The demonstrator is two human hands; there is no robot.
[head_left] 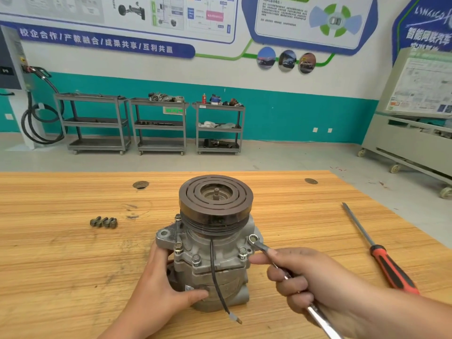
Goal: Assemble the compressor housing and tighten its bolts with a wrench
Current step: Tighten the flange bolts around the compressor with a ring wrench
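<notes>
A grey metal compressor [215, 263] stands upright on the wooden table [61, 253], its dark pulley [215, 199] on top. Several bolts [196, 260] sit in its flange. My left hand [161, 287] grips the lower left side of the housing, thumb across the front. My right hand [308, 280] holds a silver wrench [263, 247] whose ring end sits over a bolt on the right of the flange. A black wire [217, 285] hangs down the front of the housing.
Three loose bolts [104, 222] lie on the table to the left. A red-handled screwdriver [381, 255] lies at the right near the table's edge. Two round holes [140, 184] mark the far part of the tabletop. Grey carts stand by the far wall.
</notes>
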